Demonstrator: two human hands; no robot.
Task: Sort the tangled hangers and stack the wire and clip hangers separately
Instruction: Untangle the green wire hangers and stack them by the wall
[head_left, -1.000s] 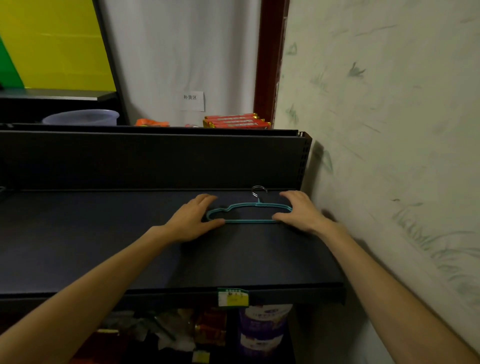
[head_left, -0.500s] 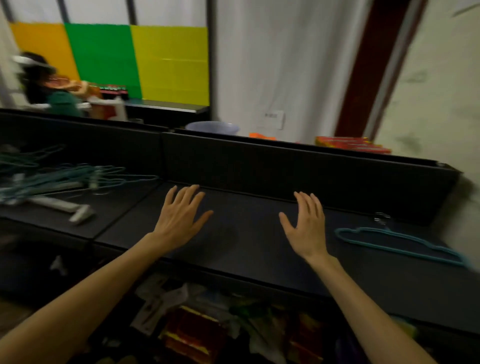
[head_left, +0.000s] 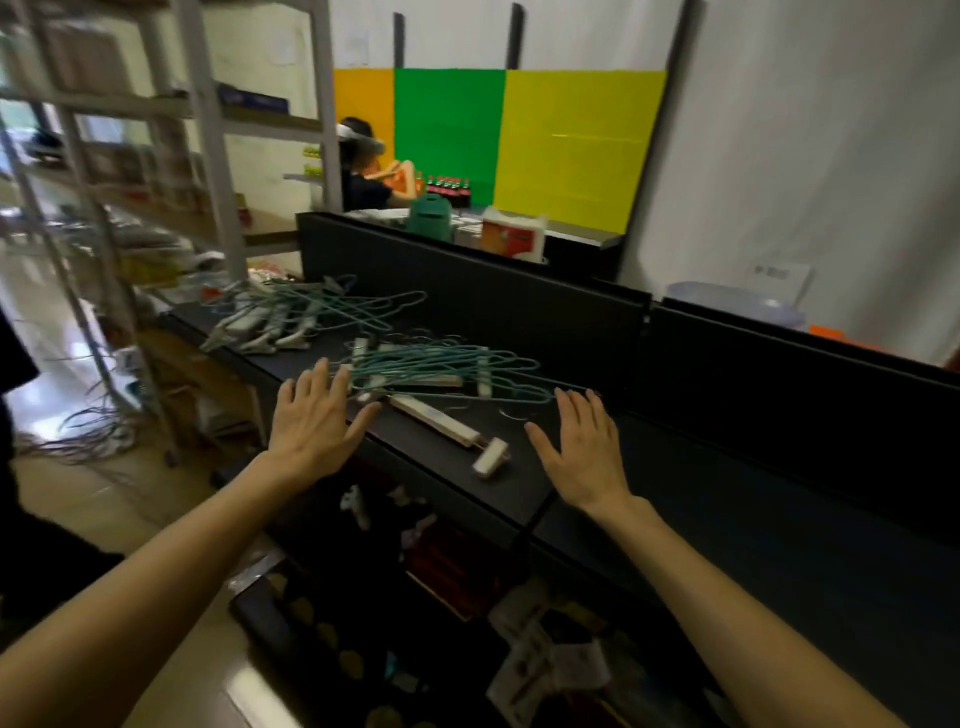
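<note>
Hands, left (head_left: 311, 421) and right (head_left: 584, 452), flat-fingered, gripping nothing, flank tangled thin green wire hangers (head_left: 441, 369) on matte black shelf (head_left: 519, 493).

Far hanger pile (head_left: 291, 312) blurred, wire vs clip unclear; lower-shelf goods (head_left: 441, 571) too dark.

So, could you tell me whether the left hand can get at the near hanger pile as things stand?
Probably yes. The left hand is open with its fingertips already at the near hanger pile's left edge, and nothing lies between them on the shelf.
</note>
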